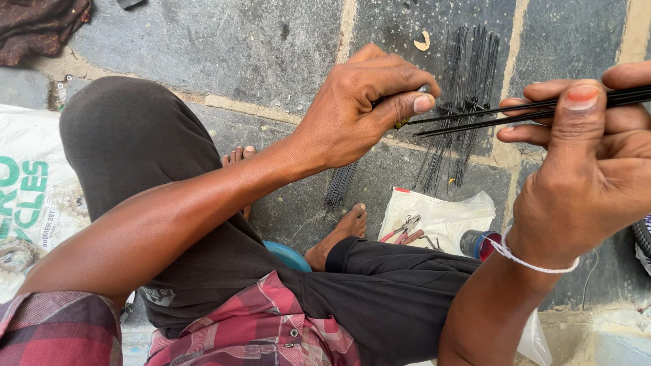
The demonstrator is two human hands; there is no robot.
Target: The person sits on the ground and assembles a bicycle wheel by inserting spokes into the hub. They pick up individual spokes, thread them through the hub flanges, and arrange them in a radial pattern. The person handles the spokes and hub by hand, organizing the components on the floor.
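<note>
My left hand [363,102] is curled shut, pinching one end of a few thin black metal rods [475,116] between thumb and fingers. My right hand [586,159] grips the same rods farther along, thumb pressed on top. The rods run almost level between the two hands. Below them, a pile of similar black rods [468,81] lies spread on the stone floor. Another small bundle of rods [339,183] lies partly hidden under my left wrist.
A white plastic bag [441,213] on the floor holds red-handled pliers [401,230], beside a small round tin [478,244]. A printed white sack [30,190] lies at left, dark cloth [41,24] at top left. My dark-trousered legs and bare feet fill the middle.
</note>
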